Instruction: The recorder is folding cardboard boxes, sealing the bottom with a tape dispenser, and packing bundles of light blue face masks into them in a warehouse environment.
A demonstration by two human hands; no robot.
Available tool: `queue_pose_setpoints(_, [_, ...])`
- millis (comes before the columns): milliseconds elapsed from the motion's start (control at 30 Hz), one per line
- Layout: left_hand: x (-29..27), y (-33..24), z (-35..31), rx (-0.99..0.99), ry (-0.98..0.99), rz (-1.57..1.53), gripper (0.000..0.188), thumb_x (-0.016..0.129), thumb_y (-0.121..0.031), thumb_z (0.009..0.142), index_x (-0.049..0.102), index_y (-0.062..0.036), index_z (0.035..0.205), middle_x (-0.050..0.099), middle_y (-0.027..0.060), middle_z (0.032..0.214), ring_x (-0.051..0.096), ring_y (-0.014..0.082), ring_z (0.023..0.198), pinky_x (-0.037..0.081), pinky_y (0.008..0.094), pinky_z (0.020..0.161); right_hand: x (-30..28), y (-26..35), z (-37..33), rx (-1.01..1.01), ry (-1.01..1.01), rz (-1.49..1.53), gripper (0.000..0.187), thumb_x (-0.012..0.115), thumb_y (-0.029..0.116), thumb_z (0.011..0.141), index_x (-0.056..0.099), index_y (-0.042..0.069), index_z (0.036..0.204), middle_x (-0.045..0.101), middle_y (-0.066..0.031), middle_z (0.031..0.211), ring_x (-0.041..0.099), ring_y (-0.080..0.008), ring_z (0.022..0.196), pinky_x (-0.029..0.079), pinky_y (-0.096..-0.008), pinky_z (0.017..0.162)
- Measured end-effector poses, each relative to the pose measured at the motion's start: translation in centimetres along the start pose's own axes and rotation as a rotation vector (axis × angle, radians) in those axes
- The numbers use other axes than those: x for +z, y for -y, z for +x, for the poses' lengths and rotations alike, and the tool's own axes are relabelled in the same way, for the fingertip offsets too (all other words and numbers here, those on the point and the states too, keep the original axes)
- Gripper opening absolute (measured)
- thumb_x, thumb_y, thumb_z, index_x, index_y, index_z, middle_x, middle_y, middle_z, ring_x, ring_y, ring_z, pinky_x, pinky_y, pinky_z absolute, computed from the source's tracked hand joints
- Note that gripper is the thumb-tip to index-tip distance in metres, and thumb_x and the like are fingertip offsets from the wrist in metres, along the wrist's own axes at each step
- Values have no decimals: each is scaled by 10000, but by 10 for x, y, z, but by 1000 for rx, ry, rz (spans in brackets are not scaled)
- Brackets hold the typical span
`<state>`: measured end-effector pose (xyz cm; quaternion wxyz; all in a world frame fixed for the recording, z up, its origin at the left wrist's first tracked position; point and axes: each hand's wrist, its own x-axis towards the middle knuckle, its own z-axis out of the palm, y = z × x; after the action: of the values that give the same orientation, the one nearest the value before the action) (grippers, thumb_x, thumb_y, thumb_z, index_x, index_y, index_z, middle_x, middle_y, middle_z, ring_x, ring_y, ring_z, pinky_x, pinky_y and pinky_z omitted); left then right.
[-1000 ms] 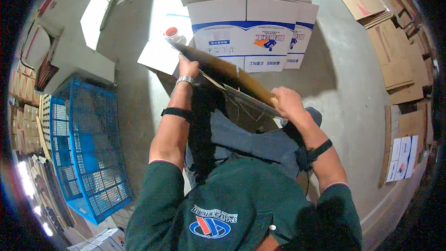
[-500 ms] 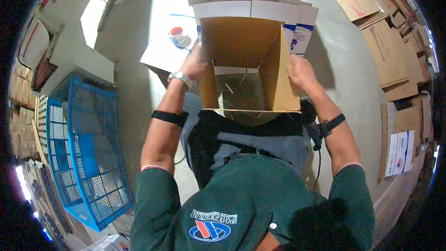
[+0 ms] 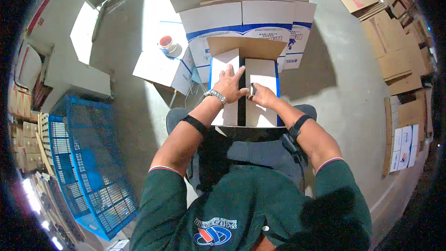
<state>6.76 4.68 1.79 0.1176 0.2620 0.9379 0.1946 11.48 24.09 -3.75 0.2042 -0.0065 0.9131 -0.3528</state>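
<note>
White cardboard box (image 3: 261, 115) sits under the fingers. Left hand (image 3: 227, 86): fingers spread on left flap (image 3: 224, 114). Right hand (image 3: 264, 96): fingers curled over right flap (image 3: 261, 70), can't tell if gripping.

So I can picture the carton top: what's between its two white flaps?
The head view shows a dark gap between the white flaps, the left hand partly over it.

We saw a dark green short-sleeved shirt (image 3: 246, 193), its cuffs (image 3: 166, 168) edged red and white, a pale button (image 3: 265, 228) and a blue oval emblem (image 3: 212, 235) in front. We noted grey trousers (image 3: 260, 153), a silver metal-link watchband (image 3: 216, 96) on the left, a black strap (image 3: 194, 124) above it, and a matching right-hand armband (image 3: 299, 123) beside a black device (image 3: 290, 146).
</note>
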Motion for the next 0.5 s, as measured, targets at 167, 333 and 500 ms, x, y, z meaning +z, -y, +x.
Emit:
queue_pose_setpoints(167, [5,-13,31,20,349,280,887,744,-613,673,378,-333,1431,376,230,1384,454,459,1197,494,505,929,-13,6,3,-144,224,-81,428,691,337,784,599,14,1050,654,-227,964,626,-387,925,498,-444,802])
queue_pose_setpoints(333, [13,-14,54,67,426,363,950,783,-601,623,346,-374,1436,453,199,1307,473,442,1187,505,501,915,-76,41,-74,-263,16,-34,316,682,288,793,619,56,998,636,-177,930,627,-343,876,502,-432,786])
queue_pose_setpoints(500, [12,-8,67,81,485,343,968,812,-537,619,331,-366,1441,493,196,1272,481,447,1175,494,518,912,-56,54,-142,-472,-303,-233,324,634,170,763,600,48,1061,593,-127,1013,569,-305,1010,468,-434,869])
